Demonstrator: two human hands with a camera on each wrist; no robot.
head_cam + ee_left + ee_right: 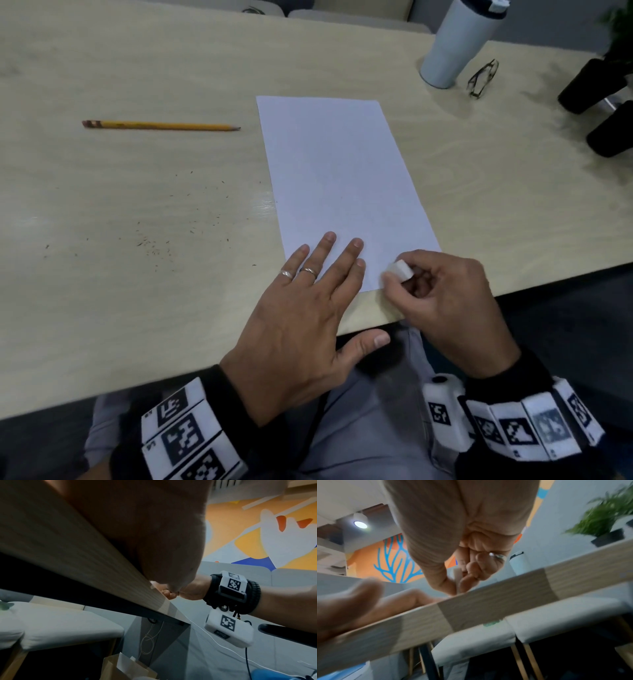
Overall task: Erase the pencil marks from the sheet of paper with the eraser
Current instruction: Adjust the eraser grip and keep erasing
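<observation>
My left hand [301, 329] covers the near left corner of the sheet of paper [339, 171], my right hand [442, 301] its near right corner. Any pencil marks too faint to tell. My fingers hide the eraser's [400, 270] lower end, so contact with the paper unclear. Tumbler [459, 44] top cut by the frame's edge at the table's [137, 301] far right. Right wrist view motion-blurred; left wrist view mostly blocked by my palm.
</observation>
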